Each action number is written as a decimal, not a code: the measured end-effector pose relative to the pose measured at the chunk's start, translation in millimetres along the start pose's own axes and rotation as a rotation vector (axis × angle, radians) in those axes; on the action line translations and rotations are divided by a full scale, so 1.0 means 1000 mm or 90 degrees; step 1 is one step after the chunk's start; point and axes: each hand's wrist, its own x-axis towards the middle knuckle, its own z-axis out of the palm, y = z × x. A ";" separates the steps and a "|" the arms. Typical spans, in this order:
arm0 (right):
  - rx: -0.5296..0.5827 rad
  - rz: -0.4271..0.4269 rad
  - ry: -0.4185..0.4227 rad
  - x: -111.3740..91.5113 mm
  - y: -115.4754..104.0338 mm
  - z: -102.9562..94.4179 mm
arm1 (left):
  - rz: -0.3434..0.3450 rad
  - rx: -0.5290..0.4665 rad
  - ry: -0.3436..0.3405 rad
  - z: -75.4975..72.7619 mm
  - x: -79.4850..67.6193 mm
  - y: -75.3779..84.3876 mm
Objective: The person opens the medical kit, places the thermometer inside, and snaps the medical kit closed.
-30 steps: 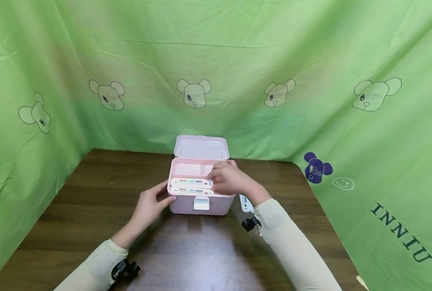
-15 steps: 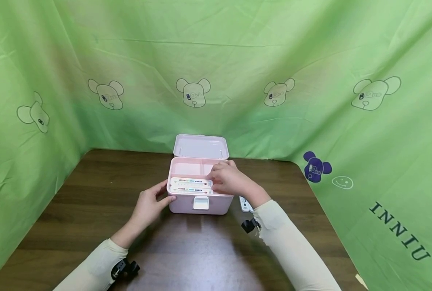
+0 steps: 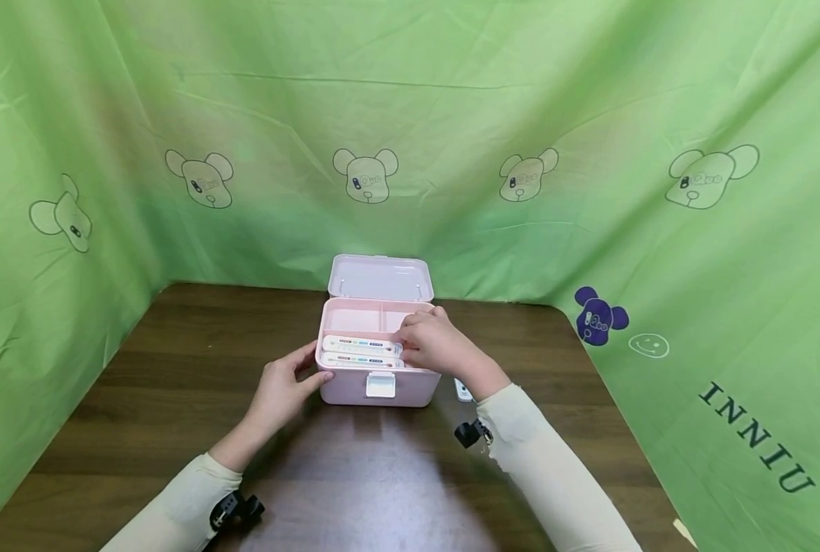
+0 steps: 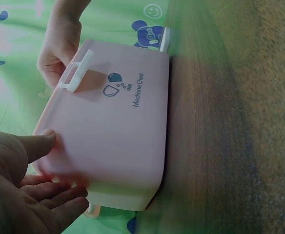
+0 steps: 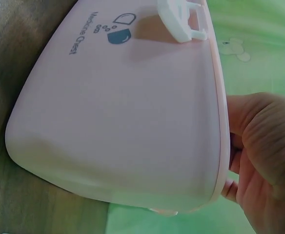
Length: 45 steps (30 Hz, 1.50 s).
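Note:
The pink medicine box (image 3: 344, 389) stands with its lid (image 3: 382, 277) tilted back and a white latch (image 3: 380, 385) at the front. My left hand (image 3: 283, 389) holds its front left corner, thumb on the front rim and fingers along the side. Two long white thermometers (image 3: 363, 345) with coloured labels lie side by side in the front compartment. Reaching over the right rim, my right hand (image 3: 433, 343) has thumb and fingers around the right end of the rear thermometer. Its fingertips are partly hidden, and in the right wrist view the box wall (image 5: 118, 112) covers them.
Another white piece (image 3: 462, 389) lies on the brown wooden table (image 3: 368, 475) right of the box, partly behind my right wrist. Behind the divider are two rear compartments (image 3: 354, 320). A green printed curtain (image 3: 451, 92) surrounds the table.
Both hands keep nearly the same place at the box. My right wrist has shifted slightly left, covering more of the white piece on the table.

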 end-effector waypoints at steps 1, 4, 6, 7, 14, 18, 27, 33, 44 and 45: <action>0.000 0.006 0.001 0.000 0.000 0.001 | 0.000 -0.003 0.000 0.000 0.000 0.000; 0.009 0.030 0.007 -0.001 -0.002 0.002 | 0.004 -0.010 0.001 0.000 0.000 -0.001; 0.016 0.050 0.011 -0.002 -0.004 0.002 | 0.007 -0.011 0.001 0.000 0.000 -0.001; 0.020 0.059 0.014 -0.003 -0.005 0.003 | 0.007 -0.010 0.002 0.000 0.000 -0.001; 0.046 0.084 0.051 -0.009 -0.009 0.007 | 0.006 -0.001 -0.001 0.000 -0.001 -0.001; 0.065 0.086 0.071 -0.012 -0.009 0.010 | 0.006 -0.002 0.000 0.000 -0.001 -0.002; 0.112 0.116 0.093 -0.021 -0.008 0.009 | 0.009 -0.008 -0.001 0.000 -0.001 0.000; 0.142 0.120 0.145 -0.035 -0.004 0.009 | 0.006 -0.007 -0.005 0.000 -0.001 0.001; 0.183 0.078 0.279 -0.070 0.004 0.008 | -0.006 -0.004 -0.004 -0.001 -0.002 0.002; 0.183 0.079 0.290 -0.073 0.005 0.008 | -0.008 -0.005 -0.003 -0.001 -0.003 0.002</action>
